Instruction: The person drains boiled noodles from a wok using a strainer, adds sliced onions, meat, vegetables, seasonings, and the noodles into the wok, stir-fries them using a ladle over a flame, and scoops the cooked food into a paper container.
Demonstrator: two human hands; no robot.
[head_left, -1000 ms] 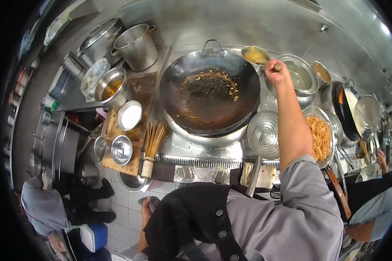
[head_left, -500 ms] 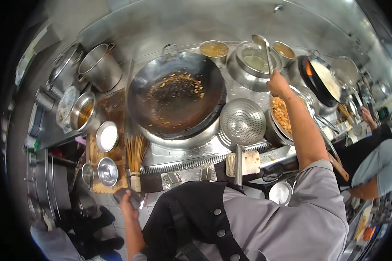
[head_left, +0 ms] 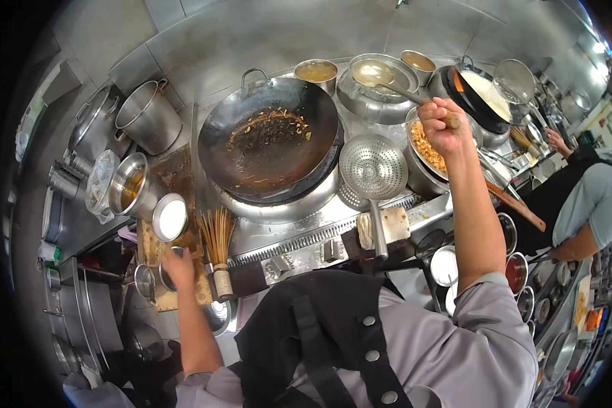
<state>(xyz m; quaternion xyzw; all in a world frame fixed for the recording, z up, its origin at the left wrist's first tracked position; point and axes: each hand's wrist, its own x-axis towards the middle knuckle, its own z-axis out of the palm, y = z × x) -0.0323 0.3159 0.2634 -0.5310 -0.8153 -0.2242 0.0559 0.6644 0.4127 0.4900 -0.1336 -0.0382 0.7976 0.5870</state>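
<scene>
My right hand is closed round the wooden-ended handle of a ladle. The ladle's bowl is over the round metal pot behind the stove, and pale liquid shows there. On the left, my left hand is at a small metal bowl on the wooden board, its fingers closed at the rim and partly hidden. A bowl of white contents sits just beyond that hand. Between my hands stands a large dark wok with browned bits inside.
A perforated strainer rests right of the wok, near a pot of browned food. A bamboo brush stands beside the board. Tall pots are at the back left. Another person works at the right.
My left hand has moved up and forward to the small bowl; the dark grey thing it held no longer shows in it. The ladle has tipped from upright to lying over the pot.
</scene>
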